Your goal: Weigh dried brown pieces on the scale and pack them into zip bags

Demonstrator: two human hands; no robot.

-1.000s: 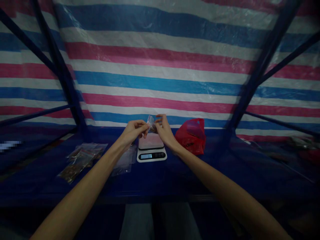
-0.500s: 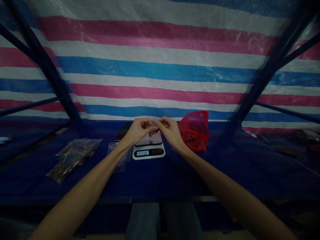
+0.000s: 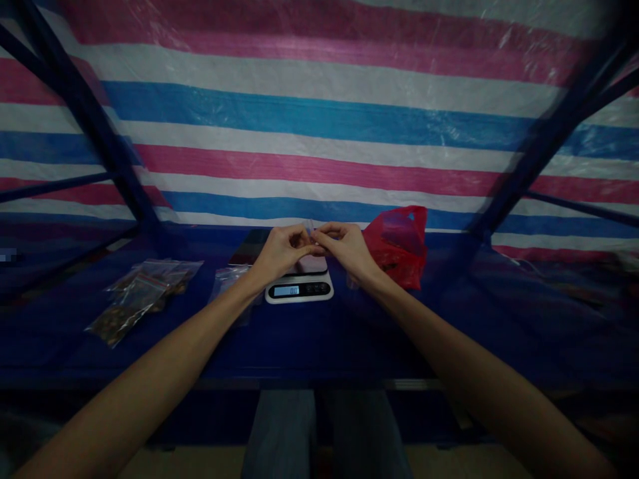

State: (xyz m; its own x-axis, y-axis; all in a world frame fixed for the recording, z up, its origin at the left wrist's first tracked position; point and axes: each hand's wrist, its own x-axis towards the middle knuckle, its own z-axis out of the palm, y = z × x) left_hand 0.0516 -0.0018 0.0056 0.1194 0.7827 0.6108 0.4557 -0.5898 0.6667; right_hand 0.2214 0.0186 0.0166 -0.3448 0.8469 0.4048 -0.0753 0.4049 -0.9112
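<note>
Both hands meet just above the far side of a small digital scale (image 3: 299, 285) that sits on a dark blue shelf (image 3: 309, 339). The left hand (image 3: 280, 251) and the right hand (image 3: 347, 249) have their fingertips pinched together on a small clear bag (image 3: 310, 234), of which only a thin sliver shows between the thumbs; its contents cannot be made out. The bag hangs over the scale's platform rather than resting on it, as far as the dim light allows one to judge. To the left lie filled clear packets (image 3: 137, 298) in a loose heap, and a further clear bag (image 3: 228, 279) lies just beside the scale. A crumpled red plastic bag (image 3: 399, 245) stands right of the right hand, before a striped tarpaulin (image 3: 319, 133). The grip is fine and the plastic slick, so the bag could slip from the fingertips, spilling onto the scale, or the right wrist could nudge the red bag.
</note>
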